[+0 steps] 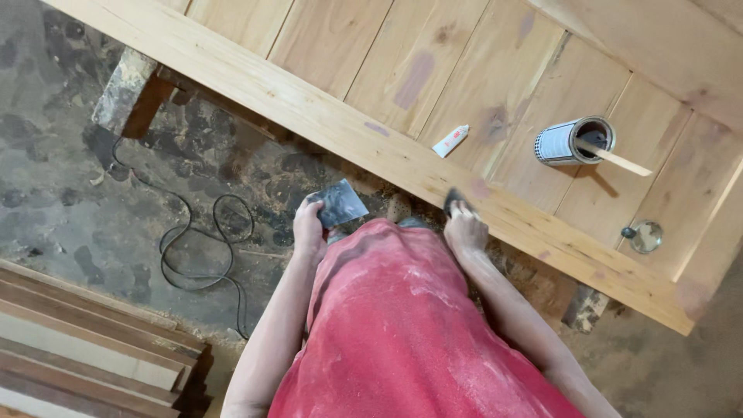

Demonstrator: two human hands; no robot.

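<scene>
Floor: dusty concrete point(70, 193) with a black cable point(193, 248) and stacked boards point(85, 356).
Left hand point(308, 228): pinches a grey scraper blade point(339, 203) above the floor.
Right hand point(464, 228): fingers closed on a small dark scraper point(455, 198), pressed against the wooden panel's edge point(387, 151).
Panel top: open can point(573, 141) with stir stick point(615, 157), white tube point(450, 141), lid point(645, 235).

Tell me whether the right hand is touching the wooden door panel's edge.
Touching. The head view shows the right hand pressing a small dark scraper against the edge rail of the wooden panel, with no gap visible between them.
</scene>
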